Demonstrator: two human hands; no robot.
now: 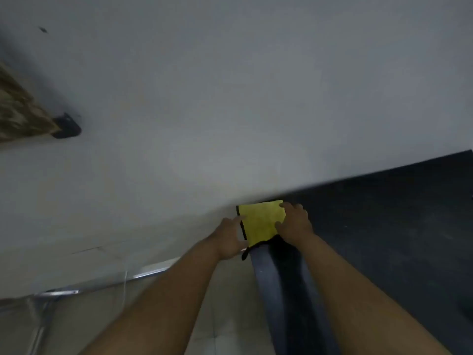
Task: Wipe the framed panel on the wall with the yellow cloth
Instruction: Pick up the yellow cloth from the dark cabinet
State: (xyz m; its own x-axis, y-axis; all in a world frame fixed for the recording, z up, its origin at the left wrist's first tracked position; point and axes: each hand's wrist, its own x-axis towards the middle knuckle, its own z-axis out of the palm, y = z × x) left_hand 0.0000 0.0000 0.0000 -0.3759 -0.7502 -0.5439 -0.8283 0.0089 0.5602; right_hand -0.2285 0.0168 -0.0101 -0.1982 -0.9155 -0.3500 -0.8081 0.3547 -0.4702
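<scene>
Yellow cloth (262,221): spread flat at dark framed panel (384,226) near-left corner, my left hand (230,239) and right hand (294,224) fingers splayed pressing its edges; I'd keep it flat, stroke rightward.

The scene is dim and flat, with a cool grey cast over the pale painted wall (230,98) and no clear light source. Motion blur softens everything, most strongly the brown mottled object with a black end (30,116) at the left edge. Wide-angle distortion bends straight lines. The bright yellow square cloth (262,222) is the only saturated colour. The large dark panel (384,226) shows faint grain and no glare.
</scene>
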